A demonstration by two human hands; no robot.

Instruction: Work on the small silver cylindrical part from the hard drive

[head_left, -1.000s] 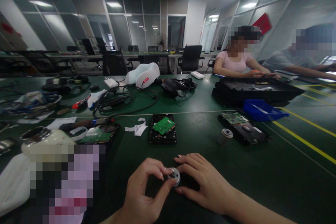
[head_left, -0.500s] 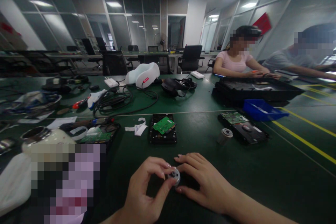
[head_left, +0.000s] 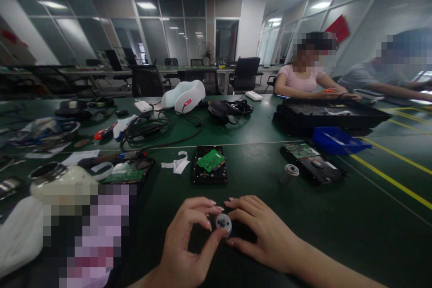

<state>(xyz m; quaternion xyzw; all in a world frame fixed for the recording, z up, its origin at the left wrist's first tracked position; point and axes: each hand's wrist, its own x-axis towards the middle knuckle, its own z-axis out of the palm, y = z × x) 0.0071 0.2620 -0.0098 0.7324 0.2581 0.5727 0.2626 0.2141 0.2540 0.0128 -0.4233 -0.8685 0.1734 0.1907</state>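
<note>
A small silver electric motor [head_left: 223,222] is held low over the near part of the table, its round end with a dark central hub facing up toward me. My left hand [head_left: 191,238] has its thumb on the motor's lower edge and its fingers curled along the left side. On the other side, my right hand [head_left: 265,234] cups the motor between thumb and index finger. A similar silver motor [head_left: 289,173] stands upright on the table to the right. Straight ahead lies a black hard drive [head_left: 202,178] with a loose green circuit board [head_left: 211,160] on top.
Another hard drive [head_left: 324,172] and a blue bin [head_left: 337,141] are at the right, before a black tray [head_left: 330,121] where a co-worker sits. Paper scraps [head_left: 178,165], coiled black cable [head_left: 148,130], a neck pillow [head_left: 189,97] and a cream pot [head_left: 62,180] occupy the left and back.
The left index finger has lifted off the motor's top, so more of its face shows. The motor has turned slightly upward; the right hand has barely moved.
</note>
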